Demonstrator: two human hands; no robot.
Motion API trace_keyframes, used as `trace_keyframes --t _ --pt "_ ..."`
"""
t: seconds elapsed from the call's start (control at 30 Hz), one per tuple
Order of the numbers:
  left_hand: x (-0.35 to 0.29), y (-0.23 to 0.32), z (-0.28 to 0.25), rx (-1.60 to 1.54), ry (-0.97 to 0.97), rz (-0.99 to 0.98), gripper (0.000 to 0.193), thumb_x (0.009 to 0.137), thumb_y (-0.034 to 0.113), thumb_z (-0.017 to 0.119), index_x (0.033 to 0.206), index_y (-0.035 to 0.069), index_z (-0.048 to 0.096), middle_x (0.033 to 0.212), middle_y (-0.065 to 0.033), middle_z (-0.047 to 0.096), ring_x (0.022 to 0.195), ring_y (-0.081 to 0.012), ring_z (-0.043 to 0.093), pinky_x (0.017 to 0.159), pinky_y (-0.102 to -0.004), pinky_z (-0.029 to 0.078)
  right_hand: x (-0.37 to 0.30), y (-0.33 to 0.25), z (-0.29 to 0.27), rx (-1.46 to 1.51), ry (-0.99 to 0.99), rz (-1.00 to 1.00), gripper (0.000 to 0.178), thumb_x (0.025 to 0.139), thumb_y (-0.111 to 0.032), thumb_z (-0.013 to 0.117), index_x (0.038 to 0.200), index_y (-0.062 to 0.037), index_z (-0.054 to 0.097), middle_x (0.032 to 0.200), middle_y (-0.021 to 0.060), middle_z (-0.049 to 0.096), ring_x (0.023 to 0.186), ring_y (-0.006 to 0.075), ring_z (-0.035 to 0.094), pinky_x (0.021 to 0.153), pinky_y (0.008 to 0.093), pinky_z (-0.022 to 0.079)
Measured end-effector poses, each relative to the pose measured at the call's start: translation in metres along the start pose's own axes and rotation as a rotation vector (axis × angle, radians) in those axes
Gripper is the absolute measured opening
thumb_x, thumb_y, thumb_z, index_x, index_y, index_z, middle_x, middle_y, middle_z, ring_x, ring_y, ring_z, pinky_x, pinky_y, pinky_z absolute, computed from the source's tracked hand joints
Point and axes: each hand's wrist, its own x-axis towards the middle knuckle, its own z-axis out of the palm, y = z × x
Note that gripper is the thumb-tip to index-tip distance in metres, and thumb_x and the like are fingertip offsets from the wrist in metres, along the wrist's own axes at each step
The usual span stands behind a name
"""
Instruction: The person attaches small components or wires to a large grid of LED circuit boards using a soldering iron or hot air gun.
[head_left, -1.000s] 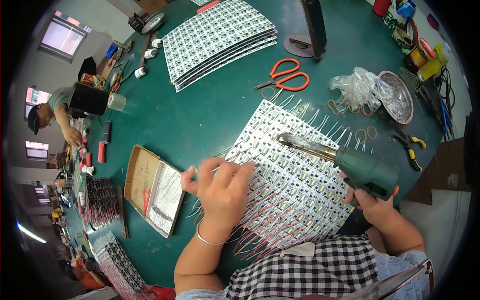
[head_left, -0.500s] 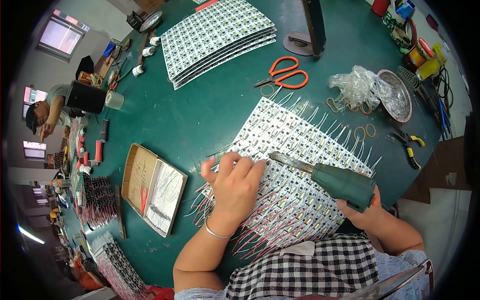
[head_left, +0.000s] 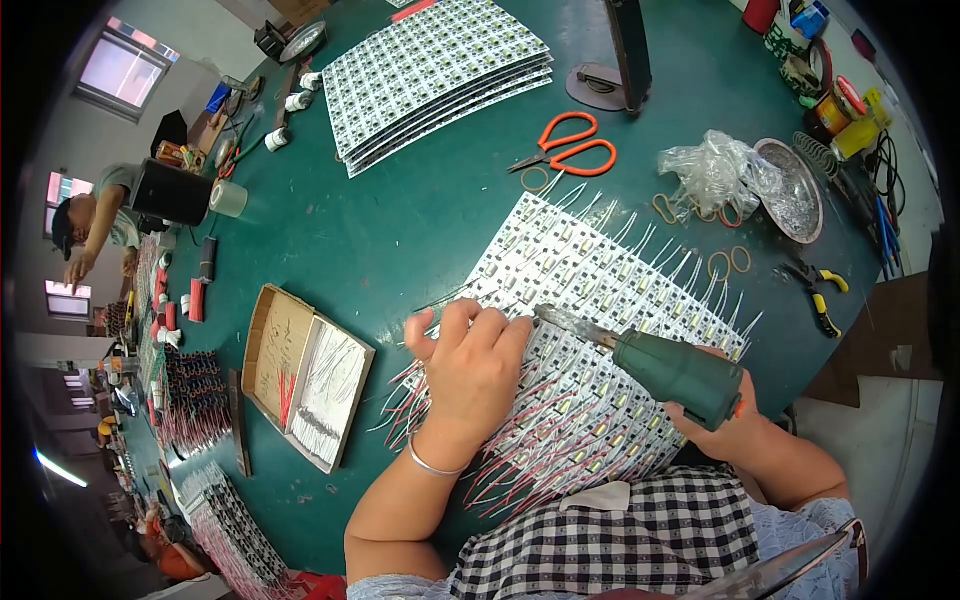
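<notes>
A white circuit board sheet with rows of small components lies at an angle before me. Red and white wires hang from its near-left side, white wires from its far-right side. My right hand is wrapped round the dark green handle of a soldering iron, whose metal end points left over the board. Close to that tip, my left hand rests on the board's left part, its fingers curled and pinched. Thin wires show beside its fingers; what it pinches is hidden.
Left of the board is a cardboard tray of wires. Stacked board sheets lie at the back. Orange-handled scissors, crumpled plastic, a metal dish and yellow-black pliers lie beyond. A person works at far left.
The soldering iron and my right hand have shifted slightly left and down. My left hand has barely moved. At far left, the other person's arm and head have moved.
</notes>
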Motion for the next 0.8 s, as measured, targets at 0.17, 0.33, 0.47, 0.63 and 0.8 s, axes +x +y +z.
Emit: trace_keyframes --t 0.17,0.33,0.47,0.63,0.8 --pt "0.000 0.000 0.000 -0.005 0.000 -0.001 0.013 0.064 0.012 0.067 0.074 0.021 0.067 0.068 0.0069 0.052 0.081 -0.0137 0.050 0.085 -0.0450 0.024 -0.007 -0.003 0.002 0.087 0.088 0.151 0.048 0.069 -0.003 0.068 0.113 0.0054 0.050 0.101 0.0118 0.061 0.089 0.0181 0.061 0.080 0.0293 0.047" --pt "0.001 0.001 -0.001 0.006 -0.009 0.001 0.014 0.063 0.012 0.066 0.074 0.021 0.067 0.068 0.0071 0.053 0.081 -0.0137 0.050 0.086 -0.0447 0.024 -0.011 0.000 0.000 0.219 0.117 0.218 0.043 0.070 -0.002 0.067 0.110 0.0043 0.052 0.100 0.0118 0.061 0.091 0.0180 0.060 0.081 0.0294 0.046" --pt "0.002 0.001 -0.004 0.012 -0.004 -0.005 0.015 0.064 0.011 0.065 0.075 0.021 0.066 0.070 0.0074 0.054 0.081 -0.0141 0.050 0.086 -0.0448 0.023 -0.009 -0.005 -0.002 0.280 0.138 0.256 0.038 0.071 -0.002 0.068 0.106 0.0027 0.055 0.097 0.0108 0.061 0.087 0.0175 0.059 0.078 0.0292 0.046" --pt "-0.003 -0.014 -0.020 0.094 0.037 -0.062 0.014 0.066 0.010 0.061 0.075 0.019 0.064 0.075 0.0074 0.057 0.084 -0.0149 0.050 0.086 -0.0418 0.024 -0.022 0.007 -0.007 0.294 0.232 0.225 0.035 0.073 -0.004 0.068 0.105 0.0016 0.056 0.095 0.0083 0.061 0.078 0.0154 0.058 0.073 0.0286 0.047" --pt "0.003 -0.023 -0.043 -0.015 0.130 -0.102 0.016 0.064 0.004 0.059 0.077 0.012 0.064 0.078 0.0017 0.060 0.070 -0.0178 0.051 0.063 -0.0312 0.040 -0.016 0.002 -0.016 0.409 0.302 0.125 0.039 0.088 -0.019 0.052 0.119 0.0033 0.045 0.106 0.0158 0.057 0.061 0.0152 0.058 0.055 0.0261 0.048"
